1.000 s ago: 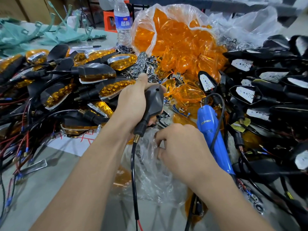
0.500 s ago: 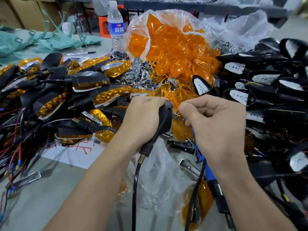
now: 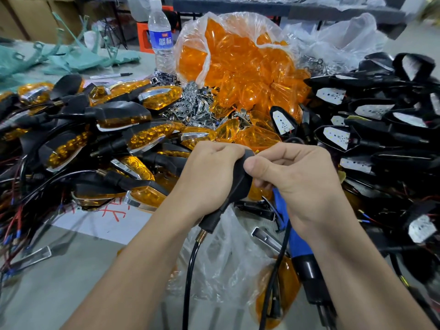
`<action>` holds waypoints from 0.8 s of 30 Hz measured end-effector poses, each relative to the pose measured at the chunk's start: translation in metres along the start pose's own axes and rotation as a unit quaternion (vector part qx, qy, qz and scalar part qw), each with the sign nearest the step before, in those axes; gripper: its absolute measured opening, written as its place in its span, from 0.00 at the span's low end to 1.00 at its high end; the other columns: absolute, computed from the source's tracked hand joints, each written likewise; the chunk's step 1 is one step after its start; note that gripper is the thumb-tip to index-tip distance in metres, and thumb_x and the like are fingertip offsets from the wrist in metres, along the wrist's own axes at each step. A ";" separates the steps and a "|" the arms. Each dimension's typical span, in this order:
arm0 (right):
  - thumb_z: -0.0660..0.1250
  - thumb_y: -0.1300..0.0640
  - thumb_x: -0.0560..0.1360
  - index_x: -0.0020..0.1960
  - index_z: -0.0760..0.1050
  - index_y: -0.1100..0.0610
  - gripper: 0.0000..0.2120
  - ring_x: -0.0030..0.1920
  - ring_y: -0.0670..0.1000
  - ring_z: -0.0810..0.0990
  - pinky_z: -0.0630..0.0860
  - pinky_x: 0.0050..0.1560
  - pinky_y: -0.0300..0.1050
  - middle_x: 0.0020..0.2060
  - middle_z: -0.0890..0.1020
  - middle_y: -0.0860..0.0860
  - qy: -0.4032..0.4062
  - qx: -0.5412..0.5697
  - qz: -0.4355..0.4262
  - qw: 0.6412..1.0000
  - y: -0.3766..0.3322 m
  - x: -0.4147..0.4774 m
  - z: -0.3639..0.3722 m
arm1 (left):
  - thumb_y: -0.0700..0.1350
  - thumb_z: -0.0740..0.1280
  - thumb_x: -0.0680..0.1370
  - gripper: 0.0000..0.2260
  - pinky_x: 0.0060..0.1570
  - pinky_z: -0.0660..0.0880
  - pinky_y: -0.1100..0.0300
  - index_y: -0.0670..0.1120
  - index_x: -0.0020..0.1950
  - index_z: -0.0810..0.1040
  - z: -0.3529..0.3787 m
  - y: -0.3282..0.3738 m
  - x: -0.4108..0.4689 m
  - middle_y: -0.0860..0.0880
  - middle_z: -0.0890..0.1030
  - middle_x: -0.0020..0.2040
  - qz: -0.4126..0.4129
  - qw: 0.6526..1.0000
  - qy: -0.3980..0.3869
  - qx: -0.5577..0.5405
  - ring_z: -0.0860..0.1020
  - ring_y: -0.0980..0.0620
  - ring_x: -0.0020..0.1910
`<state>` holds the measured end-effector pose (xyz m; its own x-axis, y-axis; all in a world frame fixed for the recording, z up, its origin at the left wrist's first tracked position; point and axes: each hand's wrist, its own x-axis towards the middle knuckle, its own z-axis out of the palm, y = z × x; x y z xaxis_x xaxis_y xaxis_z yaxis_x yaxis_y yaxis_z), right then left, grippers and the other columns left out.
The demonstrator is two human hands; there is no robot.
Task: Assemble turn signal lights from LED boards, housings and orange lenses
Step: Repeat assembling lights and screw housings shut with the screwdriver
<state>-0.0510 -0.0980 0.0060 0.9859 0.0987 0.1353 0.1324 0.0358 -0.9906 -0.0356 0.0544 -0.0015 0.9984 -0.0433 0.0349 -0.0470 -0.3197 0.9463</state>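
Fingers (image 3: 228,151) of the left hand (image 3: 209,167) are curled tight round a black housing (image 3: 240,184), held above the worktop (image 3: 59,282) with its cable (image 3: 190,270) hanging towards the viewer. The right hand (image 3: 295,177), half a second ago a little apart from it, now pinches the housing's upper edge, thumb against it and fingers curled on the far side. Whether those fingers also hold something small cannot be told. A second ago this hand was lower, on the clear bag (image 3: 226,258) beside the blue tool (image 3: 297,244). That bag holds an orange lens (image 3: 273,296). Behind, a bigger open plastic bag (image 3: 197,44) is heaped with orange lenses (image 3: 240,67).
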 end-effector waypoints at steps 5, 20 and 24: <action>0.79 0.51 0.57 0.32 0.84 0.54 0.09 0.25 0.45 0.73 0.70 0.27 0.34 0.25 0.78 0.51 0.012 0.051 0.060 0.997 0.000 0.003 -0.001 | 0.50 0.62 0.82 0.16 0.24 0.67 0.59 0.47 0.42 0.85 0.004 0.004 -0.003 0.37 0.77 0.31 -0.004 0.999 -0.034 -0.041 0.72 0.50 0.27; 0.75 0.67 0.74 0.37 0.85 0.54 0.12 0.30 0.42 0.79 0.76 0.35 0.33 0.28 0.83 0.49 0.076 0.000 -0.072 0.994 0.002 -0.001 0.008 | 0.46 0.63 0.84 0.18 0.15 0.66 0.65 0.30 0.48 0.79 0.001 0.014 -0.006 0.43 0.75 0.25 -0.088 0.985 0.028 -0.146 0.72 0.48 0.16; 0.73 0.67 0.76 0.37 0.84 0.53 0.13 0.31 0.44 0.78 0.76 0.36 0.36 0.29 0.82 0.50 0.089 -0.020 -0.073 0.993 0.004 -0.001 0.009 | 0.46 0.63 0.83 0.17 0.16 0.66 0.65 0.40 0.37 0.78 0.001 0.015 -0.004 0.40 0.75 0.25 -0.100 0.983 0.026 -0.153 0.72 0.46 0.16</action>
<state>-0.0527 -0.0887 0.0018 0.9579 -0.0828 0.2750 0.2757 -0.0032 -0.9612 -0.0407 0.0488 0.0121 0.9873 0.0424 -0.1531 0.1539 -0.0165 0.9880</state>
